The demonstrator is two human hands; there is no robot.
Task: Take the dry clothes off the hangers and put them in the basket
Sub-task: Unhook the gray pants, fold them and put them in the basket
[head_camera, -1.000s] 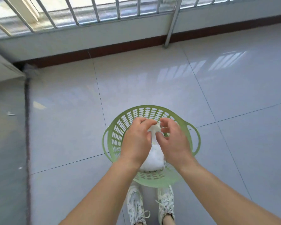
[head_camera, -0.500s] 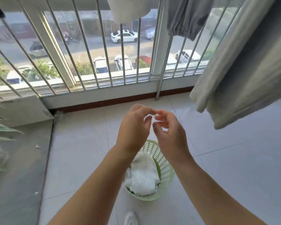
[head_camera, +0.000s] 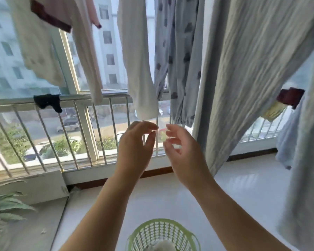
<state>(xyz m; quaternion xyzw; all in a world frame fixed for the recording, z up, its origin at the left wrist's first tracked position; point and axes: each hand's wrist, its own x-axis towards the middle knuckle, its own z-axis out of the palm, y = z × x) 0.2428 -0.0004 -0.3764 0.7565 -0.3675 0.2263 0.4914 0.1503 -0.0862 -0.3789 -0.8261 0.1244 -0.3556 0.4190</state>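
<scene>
Both hands up, empty: left hand (head_camera: pixel 134 144) and right hand (head_camera: pixel 183 151) loosely curled, fingertips just below the hanging white garment (head_camera: pixel 140 73). Patterned grey trousers (head_camera: pixel 179 60) hang just beyond; green basket (head_camera: pixel 163 234) sits well below.

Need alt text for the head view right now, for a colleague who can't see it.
Both empty hands, left hand and right hand, reach up toward hanging clothes: a white garment and patterned grey trousers. The green basket sits on the floor below.
</scene>
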